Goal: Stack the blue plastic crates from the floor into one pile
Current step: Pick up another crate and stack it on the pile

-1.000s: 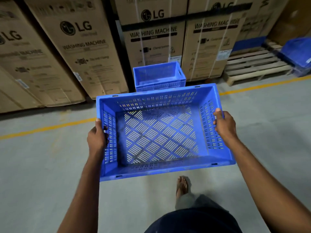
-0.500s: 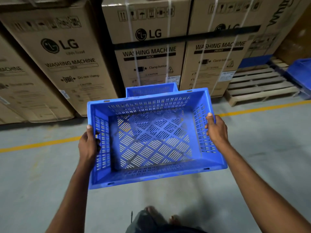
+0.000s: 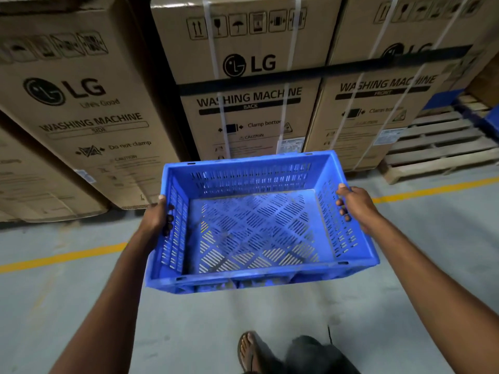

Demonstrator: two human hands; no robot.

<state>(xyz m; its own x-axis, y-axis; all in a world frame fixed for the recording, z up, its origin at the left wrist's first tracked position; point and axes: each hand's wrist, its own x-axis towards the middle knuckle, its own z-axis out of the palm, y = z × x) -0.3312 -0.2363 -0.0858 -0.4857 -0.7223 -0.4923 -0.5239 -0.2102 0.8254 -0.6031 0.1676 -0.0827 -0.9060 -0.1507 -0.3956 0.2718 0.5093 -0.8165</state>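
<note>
I carry an empty blue plastic crate (image 3: 256, 230) with slotted walls and a lattice bottom, held level above the grey floor. My left hand (image 3: 158, 217) grips its left wall, fingers curled through the side slots. My right hand (image 3: 356, 205) grips the right wall the same way. Another blue crate shows dimly through the slots under the held one, and a strip of it (image 3: 243, 284) peeks out below the near rim. Most of that lower crate is hidden.
Tall cardboard washing machine boxes (image 3: 248, 85) stand close behind the crate. A wooden pallet (image 3: 442, 147) lies at the right with something blue (image 3: 488, 120) at the frame edge. A yellow floor line (image 3: 62, 256) crosses the concrete. My sandalled foot (image 3: 251, 349) is below.
I have walked forward with the crate. The crate on the floor that stood ahead is now hidden beneath the held one, and the boxes loom closer.
</note>
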